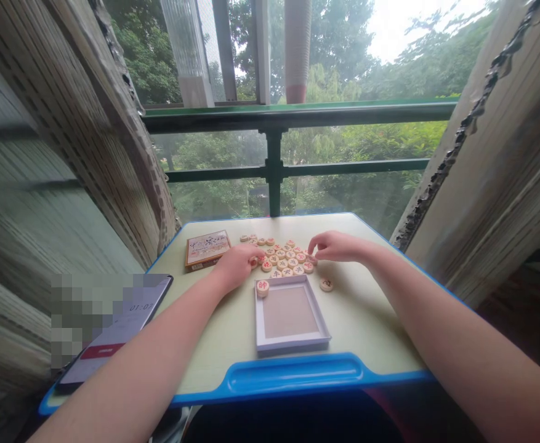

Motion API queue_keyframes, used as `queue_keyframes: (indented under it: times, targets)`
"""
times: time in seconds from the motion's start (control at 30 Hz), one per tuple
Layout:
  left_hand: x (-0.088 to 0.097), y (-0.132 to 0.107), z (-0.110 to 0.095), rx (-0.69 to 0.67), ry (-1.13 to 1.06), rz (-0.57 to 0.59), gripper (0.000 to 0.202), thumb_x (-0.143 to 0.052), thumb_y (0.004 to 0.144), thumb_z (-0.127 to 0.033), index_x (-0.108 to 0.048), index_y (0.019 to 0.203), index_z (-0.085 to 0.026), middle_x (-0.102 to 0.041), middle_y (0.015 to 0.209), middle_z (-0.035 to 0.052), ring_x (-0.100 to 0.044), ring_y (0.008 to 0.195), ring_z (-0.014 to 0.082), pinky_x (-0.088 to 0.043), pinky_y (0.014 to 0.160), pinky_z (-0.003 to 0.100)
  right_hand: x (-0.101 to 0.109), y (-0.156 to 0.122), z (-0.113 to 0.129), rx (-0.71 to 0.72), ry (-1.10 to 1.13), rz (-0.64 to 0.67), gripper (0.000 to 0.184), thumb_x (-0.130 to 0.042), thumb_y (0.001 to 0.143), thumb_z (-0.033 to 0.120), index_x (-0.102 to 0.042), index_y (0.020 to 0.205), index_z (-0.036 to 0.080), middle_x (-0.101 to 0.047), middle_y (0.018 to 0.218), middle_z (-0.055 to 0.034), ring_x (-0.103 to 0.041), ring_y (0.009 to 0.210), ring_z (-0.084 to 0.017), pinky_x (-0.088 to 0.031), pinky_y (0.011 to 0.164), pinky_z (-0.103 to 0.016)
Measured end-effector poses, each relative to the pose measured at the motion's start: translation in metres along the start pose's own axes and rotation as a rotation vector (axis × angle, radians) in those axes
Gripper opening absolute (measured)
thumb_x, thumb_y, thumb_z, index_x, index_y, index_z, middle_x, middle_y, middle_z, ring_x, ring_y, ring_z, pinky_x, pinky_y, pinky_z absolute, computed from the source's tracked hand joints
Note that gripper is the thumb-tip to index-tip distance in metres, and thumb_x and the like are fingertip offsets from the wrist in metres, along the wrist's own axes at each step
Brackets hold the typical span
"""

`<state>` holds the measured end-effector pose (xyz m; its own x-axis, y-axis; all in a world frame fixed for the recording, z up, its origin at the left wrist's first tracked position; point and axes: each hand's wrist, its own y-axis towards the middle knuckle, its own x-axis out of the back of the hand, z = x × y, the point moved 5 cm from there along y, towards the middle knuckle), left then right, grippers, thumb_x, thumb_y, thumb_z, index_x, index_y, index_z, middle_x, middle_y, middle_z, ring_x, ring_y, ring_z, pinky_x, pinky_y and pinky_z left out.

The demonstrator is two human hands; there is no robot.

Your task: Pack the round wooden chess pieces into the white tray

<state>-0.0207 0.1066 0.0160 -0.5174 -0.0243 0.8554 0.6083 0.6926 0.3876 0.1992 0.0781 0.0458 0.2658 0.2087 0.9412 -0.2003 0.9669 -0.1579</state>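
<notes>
While leaning over the smooth, pale table, had a loose cluster of chess pieces spread between left hand and right hand: thick, round, cream-coloured discs, seemingly wooden, with red or dark characters on the flat faces. Touched the cluster's edge with the curled fingers of the left hand; could not tell whether gripping any. Bent the right hand's fingers down at the opposite edge, again impossible to judge as grasping or loose. Saw a lone disc, dark-marked, just nearer than the right hand. Saw a shallow, white-walled tray nearer than both hands, with a red-marked disc, apparently 帥, at the corner closest to the left hand. Beside the left hand, found a printed box bearing a brush-style 中 and small lettering, apparently "Chinese". Farther left of that hand, read 01:07 on a glossy phone. Beyond both hands, saw a dark green railing.
</notes>
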Motion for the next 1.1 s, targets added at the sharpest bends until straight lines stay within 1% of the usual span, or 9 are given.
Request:
queue_keyframes:
  times: [0.17, 0.33, 0.43, 0.6, 0.67, 0.73, 0.83, 0.97, 1.1]
  targets:
    - [-0.002, 0.0, 0.001, -0.025, -0.009, 0.006, 0.035, -0.043, 0.069, -0.003, -0.069, 0.087, -0.018, -0.068, 0.096, 0.0043, -0.061, 0.093, 0.0179, -0.048, 0.084, 0.03, -0.003, -0.001, 0.001, 0.001, -0.04, 0.041, 0.035, -0.061, 0.064, 0.031, -0.064, 0.098, 0.024, -0.061, 0.078, -0.0016, -0.052, 0.063, -0.014, -0.034, 0.053, -0.023]
    - [-0.002, 0.001, 0.001, -0.004, 0.008, 0.021, 0.034, -0.044, 0.07, -0.005, -0.069, 0.089, -0.02, -0.068, 0.097, 0.004, -0.058, 0.098, 0.0191, -0.045, 0.091, 0.032, -0.002, -0.002, 0.003, 0.005, -0.047, 0.019, 0.035, -0.062, 0.066, 0.039, -0.064, 0.096, 0.022, -0.061, 0.078, -0.0024, -0.052, 0.064, -0.014, -0.034, 0.054, -0.024]
    - [-0.003, 0.001, 0.005, 0.045, 0.036, 0.02, 0.038, -0.043, 0.072, -0.006, -0.066, 0.1, -0.018, -0.065, 0.108, 0.0062, -0.055, 0.105, 0.0201, -0.041, 0.096, 0.032, -0.001, -0.002, 0.003, 0.023, -0.003, 0.021, 0.039, -0.061, 0.065, 0.032, -0.062, 0.103, 0.022, -0.061, 0.081, -0.0024, -0.052, 0.065, -0.014, -0.035, 0.055, -0.023]
    - [-0.009, 0.0, 0.01, 0.101, 0.005, 0.036, 0.04, -0.036, 0.083, -0.016, -0.054, 0.119, -0.012, -0.056, 0.123, 0.0118, -0.051, 0.114, 0.0214, -0.037, 0.101, 0.034, 0.002, 0.001, 0.004, 0.115, 0.029, -0.149, 0.049, -0.058, 0.063, 0.025, -0.058, 0.112, 0.021, -0.058, 0.105, -0.0066, -0.054, 0.09, -0.02, -0.042, 0.073, -0.026]
    - [-0.011, -0.001, 0.01, 0.11, -0.029, 0.051, 0.04, -0.034, 0.087, -0.023, -0.054, 0.119, -0.013, -0.056, 0.123, 0.0121, -0.05, 0.115, 0.0219, -0.037, 0.101, 0.034, -0.003, 0.002, 0.007, 0.138, 0.024, -0.13, 0.05, -0.058, 0.063, 0.024, -0.059, 0.113, 0.023, -0.056, 0.11, -0.0072, -0.054, 0.094, -0.021, -0.042, 0.076, -0.026]
    - [-0.011, 0.0, 0.009, 0.124, -0.07, 0.044, 0.04, -0.033, 0.088, -0.025, -0.054, 0.119, -0.013, -0.056, 0.124, 0.0118, -0.05, 0.116, 0.022, -0.037, 0.101, 0.035, -0.009, 0.004, 0.009, 0.143, 0.029, -0.079, 0.047, -0.057, 0.063, 0.022, -0.061, 0.11, 0.023, -0.057, 0.11, -0.0071, -0.056, 0.091, -0.02, -0.043, 0.074, -0.025]
    - [-0.009, 0.001, 0.013, 0.181, -0.141, -0.017, 0.039, -0.035, 0.085, -0.018, -0.052, 0.12, -0.014, -0.054, 0.126, 0.0108, -0.048, 0.118, 0.021, -0.036, 0.102, 0.036, -0.011, 0.004, 0.012, 0.136, 0.053, -0.07, 0.045, -0.057, 0.064, 0.02, -0.063, 0.108, 0.021, -0.06, 0.104, -0.0069, -0.058, 0.085, -0.019, -0.044, 0.072, -0.025]
    - [-0.009, 0.005, 0.024, 0.243, -0.28, -0.118, 0.048, -0.035, 0.075, -0.004, -0.052, 0.119, -0.014, -0.054, 0.126, 0.0099, -0.048, 0.119, 0.0184, -0.036, 0.103, 0.036, -0.01, 0.004, 0.013, 0.115, 0.093, -0.078, 0.046, -0.058, 0.065, 0.02, -0.062, 0.11, 0.02, -0.063, 0.097, -0.0059, -0.059, 0.081, -0.018, -0.044, 0.071, -0.024]
    - [-0.01, 0.006, 0.032, 0.273, -0.369, -0.142, 0.052, -0.032, 0.068, 0.0, -0.056, 0.113, -0.012, -0.057, 0.123, 0.0098, -0.053, 0.113, 0.0164, -0.042, 0.098, 0.032, -0.01, 0.005, 0.013, 0.107, 0.102, -0.102, 0.041, -0.06, 0.065, 0.022, -0.064, 0.106, 0.02, -0.063, 0.096, -0.0061, -0.059, 0.08, -0.017, -0.044, 0.07, -0.024]
